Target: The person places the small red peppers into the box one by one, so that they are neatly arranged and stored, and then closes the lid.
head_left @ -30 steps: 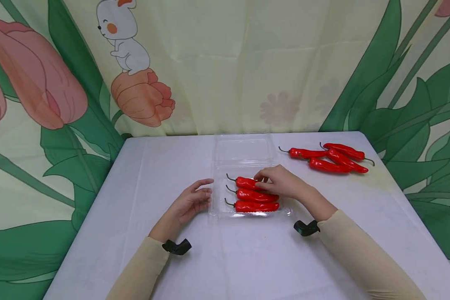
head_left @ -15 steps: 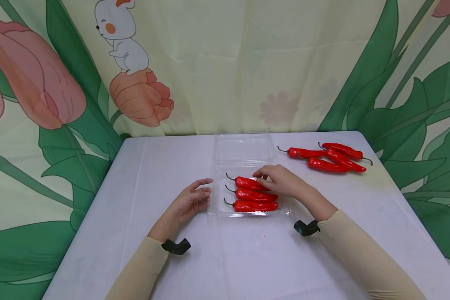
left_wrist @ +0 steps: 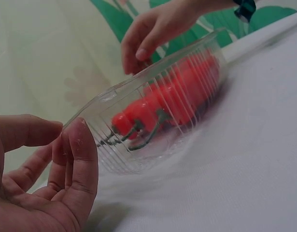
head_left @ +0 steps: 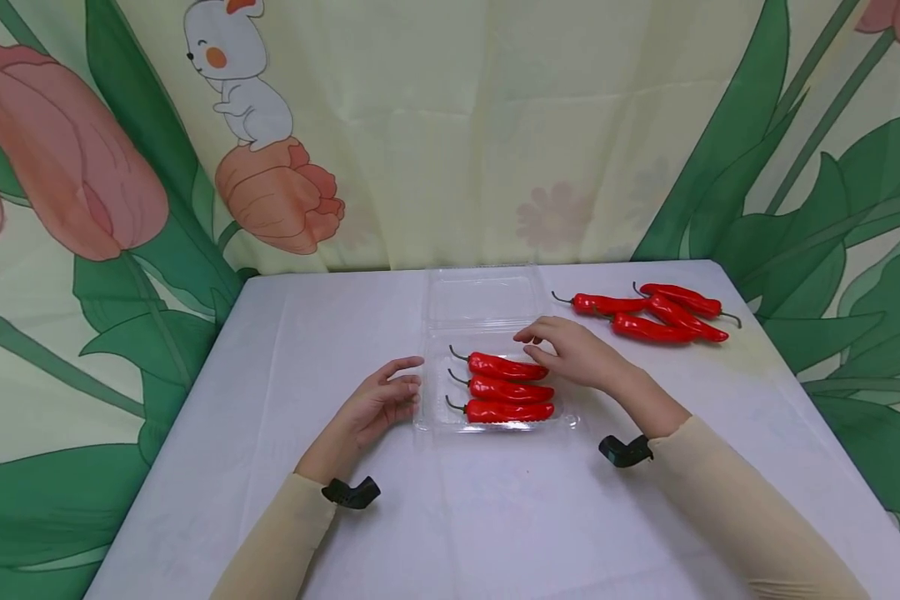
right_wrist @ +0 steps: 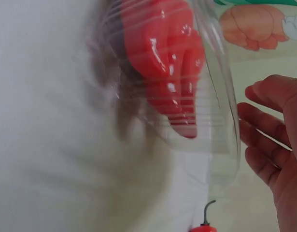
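Three red peppers (head_left: pixel 504 388) lie side by side in clear tray (head_left: pixel 570 421), mid-table.
Right hand (head_left: pixel 577 354) hovers over tray's far right corner, fingers relaxed, holding nothing. Left hand (head_left: pixel 378 404) rests loosely curled at tray's left edge, empty. Four loose peppers (head_left: pixel 652 314) lie far right.

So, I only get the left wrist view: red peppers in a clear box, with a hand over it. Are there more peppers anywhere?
Observer: Yes. The head view shows four loose peppers in a small pile on the table, toward its far right corner.
Visitor: How many are in the box?
Observer: Three peppers lie side by side in the box, stems pointing left.
Visitor: Does it have a lid?
Observer: Yes, a clear lid lies open flat behind the box.
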Motion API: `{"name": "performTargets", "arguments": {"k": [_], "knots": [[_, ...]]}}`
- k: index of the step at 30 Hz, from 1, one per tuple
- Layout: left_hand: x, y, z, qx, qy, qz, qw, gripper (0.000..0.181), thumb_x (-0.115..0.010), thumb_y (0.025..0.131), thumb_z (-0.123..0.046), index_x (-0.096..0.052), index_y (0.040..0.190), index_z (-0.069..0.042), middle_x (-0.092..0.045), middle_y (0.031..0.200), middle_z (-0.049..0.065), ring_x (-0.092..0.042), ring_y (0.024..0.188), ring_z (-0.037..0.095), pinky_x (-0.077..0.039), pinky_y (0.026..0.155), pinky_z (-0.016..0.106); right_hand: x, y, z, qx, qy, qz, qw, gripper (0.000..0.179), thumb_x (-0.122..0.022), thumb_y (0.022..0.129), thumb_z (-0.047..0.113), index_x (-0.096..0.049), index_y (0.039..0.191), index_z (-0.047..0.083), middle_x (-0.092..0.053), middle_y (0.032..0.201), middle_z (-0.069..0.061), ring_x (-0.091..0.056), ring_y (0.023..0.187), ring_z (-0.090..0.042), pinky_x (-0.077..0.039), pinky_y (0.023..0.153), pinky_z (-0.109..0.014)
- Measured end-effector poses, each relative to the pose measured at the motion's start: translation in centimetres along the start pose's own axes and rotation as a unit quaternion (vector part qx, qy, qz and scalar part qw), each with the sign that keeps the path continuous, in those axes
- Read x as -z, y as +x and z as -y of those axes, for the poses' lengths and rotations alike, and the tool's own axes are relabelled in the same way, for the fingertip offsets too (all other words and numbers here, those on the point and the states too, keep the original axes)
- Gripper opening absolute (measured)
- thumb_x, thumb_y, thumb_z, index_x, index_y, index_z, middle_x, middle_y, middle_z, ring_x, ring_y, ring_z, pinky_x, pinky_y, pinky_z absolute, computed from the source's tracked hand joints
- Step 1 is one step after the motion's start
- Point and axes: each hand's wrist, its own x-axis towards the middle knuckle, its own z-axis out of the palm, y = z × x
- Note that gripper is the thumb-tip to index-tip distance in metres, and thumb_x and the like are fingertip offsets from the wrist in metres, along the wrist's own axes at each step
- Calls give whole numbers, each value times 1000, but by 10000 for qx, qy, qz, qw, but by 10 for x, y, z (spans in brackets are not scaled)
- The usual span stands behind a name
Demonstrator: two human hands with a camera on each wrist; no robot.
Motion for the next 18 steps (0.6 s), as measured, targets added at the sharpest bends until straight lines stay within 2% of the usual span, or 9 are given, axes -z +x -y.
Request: {"name": "performTargets", "arguments": {"k": [11,18], "knots": [[-2,1,-1,2,12,60,10000,52,-55,100,4,-40,149,-6,-62,100,1,-65,79,10,-59,72,23,22,-14,-21,-52,-294,-458,9985,33,-74,94,16,-71,127,11,-71,121,-9,-67,109,-27,-60,92,-48],[-1,2,-1,23,39,59,10000,52,-56,99,3,-41,148,-7,-62,102,2,-65,80,11,-59,73,23,28,-25,-39,-269,-282,-680,9969,32,-76,92,13,-72,124,10,-72,117,-10,-67,106,-28,-60,90,-50]]}}
